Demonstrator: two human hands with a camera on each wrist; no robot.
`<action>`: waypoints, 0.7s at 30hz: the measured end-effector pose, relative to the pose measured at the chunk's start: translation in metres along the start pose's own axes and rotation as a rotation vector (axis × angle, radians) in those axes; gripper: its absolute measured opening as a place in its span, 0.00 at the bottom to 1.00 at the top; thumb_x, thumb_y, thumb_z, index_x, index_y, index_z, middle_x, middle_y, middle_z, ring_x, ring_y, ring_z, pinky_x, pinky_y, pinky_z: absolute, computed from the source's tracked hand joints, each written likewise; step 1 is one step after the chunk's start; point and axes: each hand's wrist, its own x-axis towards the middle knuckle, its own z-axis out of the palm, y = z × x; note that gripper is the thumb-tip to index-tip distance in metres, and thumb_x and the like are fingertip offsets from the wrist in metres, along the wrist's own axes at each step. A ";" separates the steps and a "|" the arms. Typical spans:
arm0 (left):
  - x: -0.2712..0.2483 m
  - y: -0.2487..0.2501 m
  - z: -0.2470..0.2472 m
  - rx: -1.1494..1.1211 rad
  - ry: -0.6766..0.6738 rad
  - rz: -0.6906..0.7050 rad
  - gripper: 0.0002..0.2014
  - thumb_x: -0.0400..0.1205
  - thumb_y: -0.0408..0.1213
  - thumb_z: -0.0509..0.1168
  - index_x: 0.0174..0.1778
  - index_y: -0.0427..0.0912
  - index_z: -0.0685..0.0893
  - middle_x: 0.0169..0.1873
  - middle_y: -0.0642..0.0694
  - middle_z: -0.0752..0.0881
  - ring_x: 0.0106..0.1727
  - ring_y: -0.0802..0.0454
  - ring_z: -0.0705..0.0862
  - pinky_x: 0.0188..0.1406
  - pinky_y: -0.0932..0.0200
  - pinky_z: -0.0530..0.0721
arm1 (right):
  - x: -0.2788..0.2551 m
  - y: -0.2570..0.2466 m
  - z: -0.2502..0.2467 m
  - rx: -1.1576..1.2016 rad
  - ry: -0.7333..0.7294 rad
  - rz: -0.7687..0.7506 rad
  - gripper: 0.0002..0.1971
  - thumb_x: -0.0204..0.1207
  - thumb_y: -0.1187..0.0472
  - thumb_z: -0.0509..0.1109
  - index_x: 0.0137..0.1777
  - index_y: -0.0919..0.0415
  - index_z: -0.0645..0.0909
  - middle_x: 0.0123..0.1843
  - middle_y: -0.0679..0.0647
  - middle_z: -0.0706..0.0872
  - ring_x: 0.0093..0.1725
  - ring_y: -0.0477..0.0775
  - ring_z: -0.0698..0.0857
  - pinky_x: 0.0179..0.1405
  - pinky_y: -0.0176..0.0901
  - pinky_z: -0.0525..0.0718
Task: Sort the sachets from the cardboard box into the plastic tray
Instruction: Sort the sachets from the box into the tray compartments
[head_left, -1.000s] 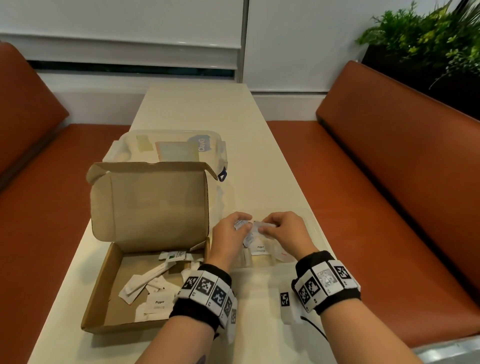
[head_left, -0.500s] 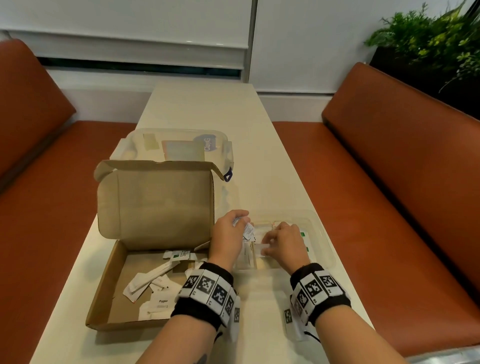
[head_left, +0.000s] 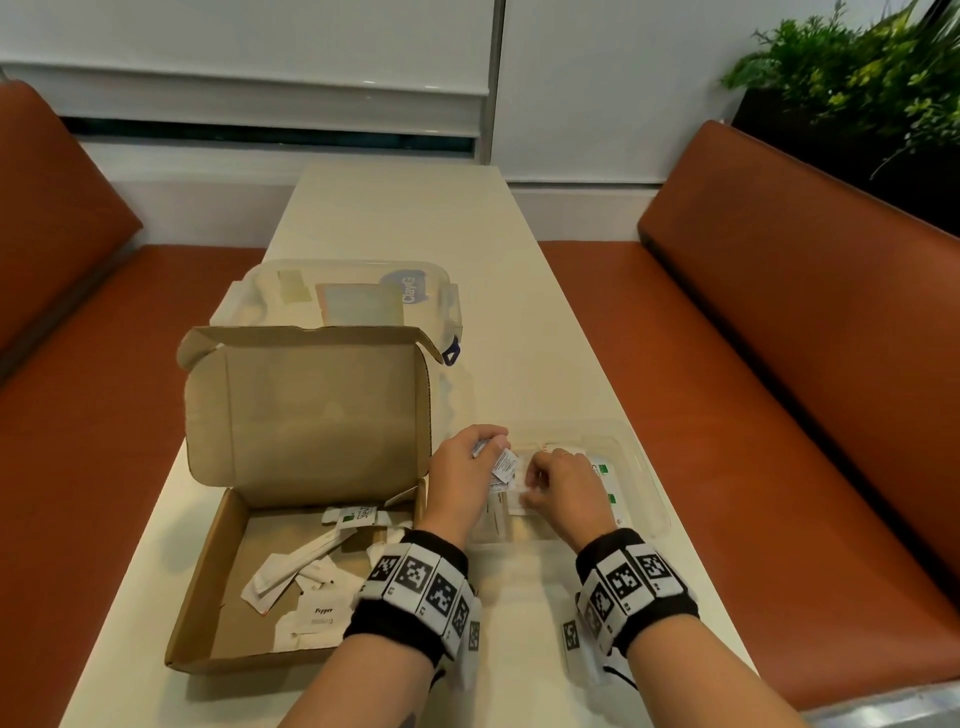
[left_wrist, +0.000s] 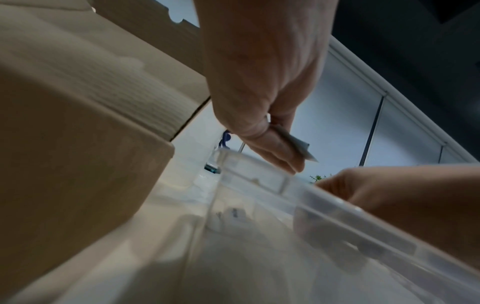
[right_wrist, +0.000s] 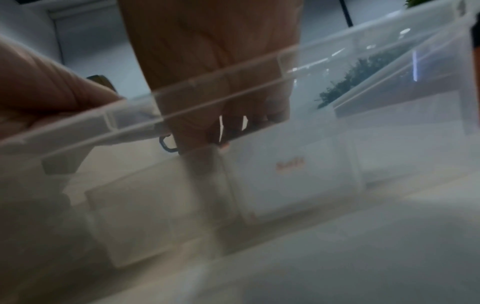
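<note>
An open cardboard box lies on the left of the table with several white sachets loose in it. To its right stands the clear plastic tray, with sachets lying in its compartments, one red-printed. My left hand hovers over the tray's left end and pinches a small bunch of sachets; the left wrist view shows the left hand with thumb and fingers on one sachet. My right hand reaches down into the tray, fingers curled on a white sachet.
A clear lidded container stands behind the box's raised lid. Orange benches run along both sides of the narrow table. A planter with green leaves sits at the far right.
My right hand took one sachet from the bunch in my left hand and lowered it into the tray. The left hand stayed over the tray's left end.
</note>
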 end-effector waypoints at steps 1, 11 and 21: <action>0.000 0.000 0.000 -0.001 -0.002 -0.001 0.07 0.83 0.37 0.65 0.53 0.46 0.87 0.49 0.48 0.88 0.52 0.54 0.85 0.46 0.69 0.81 | -0.001 -0.002 -0.002 0.119 0.047 0.025 0.06 0.73 0.60 0.73 0.38 0.55 0.78 0.38 0.50 0.81 0.40 0.50 0.79 0.35 0.36 0.71; 0.001 0.003 0.001 -0.084 -0.010 -0.076 0.14 0.85 0.44 0.60 0.59 0.41 0.85 0.52 0.45 0.87 0.51 0.51 0.85 0.41 0.66 0.82 | -0.008 -0.021 -0.023 0.475 -0.024 -0.060 0.19 0.65 0.53 0.81 0.57 0.46 0.84 0.49 0.36 0.85 0.47 0.36 0.81 0.44 0.26 0.76; -0.003 0.005 -0.001 -0.152 -0.083 -0.123 0.22 0.82 0.23 0.58 0.63 0.54 0.80 0.57 0.38 0.83 0.55 0.44 0.86 0.46 0.54 0.88 | -0.004 -0.003 -0.029 0.665 0.176 0.102 0.09 0.80 0.62 0.67 0.42 0.58 0.87 0.33 0.46 0.86 0.32 0.43 0.81 0.29 0.26 0.76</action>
